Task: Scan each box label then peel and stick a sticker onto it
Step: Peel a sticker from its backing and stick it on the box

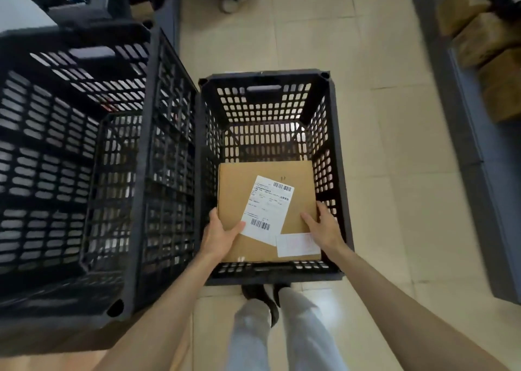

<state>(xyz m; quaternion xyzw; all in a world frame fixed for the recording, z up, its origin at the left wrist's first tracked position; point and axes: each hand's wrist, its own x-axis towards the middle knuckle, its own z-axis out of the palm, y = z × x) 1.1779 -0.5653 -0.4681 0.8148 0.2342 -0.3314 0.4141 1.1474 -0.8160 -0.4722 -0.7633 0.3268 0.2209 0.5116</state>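
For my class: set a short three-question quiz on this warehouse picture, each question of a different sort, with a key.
1. True or false: the cardboard box is inside the smaller crate.
2. Which hand has its thumb on the shipping label? A) left hand B) right hand C) neither
3. Fill in: beside the shipping label, near the box's near right corner, lies a smaller white ____.

Key
1. True.
2. A: the left thumb lies on the label's lower corner.
3. Sticker.
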